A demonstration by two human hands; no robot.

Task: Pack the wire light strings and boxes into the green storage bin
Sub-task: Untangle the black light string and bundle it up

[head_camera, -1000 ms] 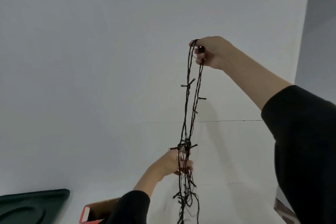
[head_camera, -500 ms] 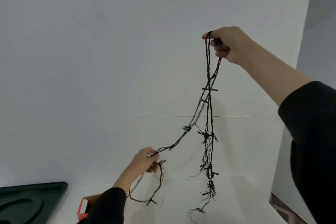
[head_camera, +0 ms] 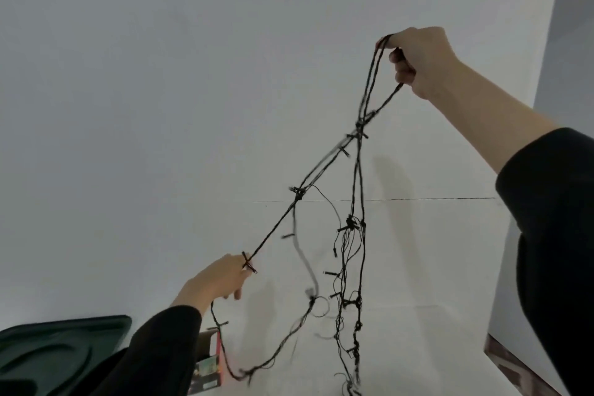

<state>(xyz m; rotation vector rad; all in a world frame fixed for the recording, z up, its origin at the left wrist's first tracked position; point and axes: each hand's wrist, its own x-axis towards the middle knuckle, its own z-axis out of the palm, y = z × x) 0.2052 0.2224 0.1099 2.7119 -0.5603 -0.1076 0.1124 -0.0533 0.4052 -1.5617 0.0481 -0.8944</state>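
Observation:
A black wire light string (head_camera: 353, 235) with small bulbs hangs in the air in front of a white wall. My right hand (head_camera: 421, 58) holds its looped top high at the upper right. My left hand (head_camera: 218, 280) pinches one strand lower left and holds it taut away from the hanging bundle. Loose loops dangle down to the white surface. A dark green bin lid (head_camera: 61, 354) lies at the bottom left. A cardboard box (head_camera: 209, 366) with red trim sits beside my left sleeve, partly hidden.
A white surface (head_camera: 418, 347) lies below the dangling wires, and its right edge drops off at the lower right. A white wall (head_camera: 160, 106) fills the background, with a grey wall section at the far right.
My left hand let go of the bundle's middle, took one strand and pulled it out to the left. My right hand moved right with the loops. The strands have spread apart.

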